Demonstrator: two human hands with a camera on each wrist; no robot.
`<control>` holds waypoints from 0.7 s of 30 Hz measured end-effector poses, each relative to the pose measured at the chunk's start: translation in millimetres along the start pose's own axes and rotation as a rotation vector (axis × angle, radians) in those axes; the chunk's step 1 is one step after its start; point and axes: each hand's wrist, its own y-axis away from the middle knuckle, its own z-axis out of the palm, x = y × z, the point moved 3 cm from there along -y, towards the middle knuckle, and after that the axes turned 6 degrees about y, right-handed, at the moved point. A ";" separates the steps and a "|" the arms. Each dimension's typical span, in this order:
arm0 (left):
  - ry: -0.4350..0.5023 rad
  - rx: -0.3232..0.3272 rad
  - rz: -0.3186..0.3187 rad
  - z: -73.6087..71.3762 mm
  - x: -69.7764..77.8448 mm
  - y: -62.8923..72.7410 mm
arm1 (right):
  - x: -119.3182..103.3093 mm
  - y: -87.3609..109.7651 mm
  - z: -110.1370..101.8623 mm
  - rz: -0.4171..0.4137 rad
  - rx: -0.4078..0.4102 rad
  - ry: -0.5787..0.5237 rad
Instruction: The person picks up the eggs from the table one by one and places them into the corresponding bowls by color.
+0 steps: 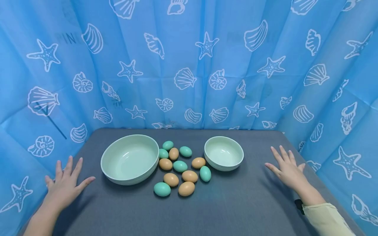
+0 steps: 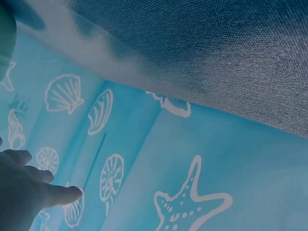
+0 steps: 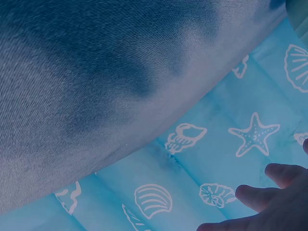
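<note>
My left hand [image 1: 64, 189] hovers over the table's left side with its fingers spread and nothing in it. Nearest to it stands a large pale green bowl [image 1: 130, 160]. At the right side my right hand [image 1: 287, 170] is also spread and holds nothing. A smaller pale green bowl [image 1: 223, 152] stands to its left. Between the bowls lie several brown eggs [image 1: 171, 179] and several turquoise eggs [image 1: 162, 189] in a loose group. In the wrist views, fingers of the left hand [image 2: 29, 187] and right hand [image 3: 274, 202] show at the lower corners.
A dark grey cloth covers the table [image 1: 224, 209]. Behind it and along both sides hangs a blue curtain [image 1: 183, 39] printed with white shells and starfish. The eggs lie close to the large bowl's right side and the small bowl's left side.
</note>
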 end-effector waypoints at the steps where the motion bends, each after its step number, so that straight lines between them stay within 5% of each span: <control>1: 0.003 0.003 0.000 -0.1 1.1 0.7 | -0.7 -0.8 -0.1 0.000 0.000 -0.003; 7: 0.040 0.083 0.038 -1.3 9.3 2.5 | -7.3 -5.7 2.0 0.010 -0.013 -0.056; 13: 0.099 0.165 0.118 -3.5 32.6 2.5 | -16.0 -12.2 4.6 -0.019 -0.013 -0.185; 17: 0.179 0.202 0.229 -4.8 55.3 4.4 | -20.8 -20.8 4.4 -0.076 -0.018 -0.274; 21: 0.251 0.245 0.405 -0.1 82.5 6.7 | -23.9 -33.3 6.6 -0.115 -0.041 -0.358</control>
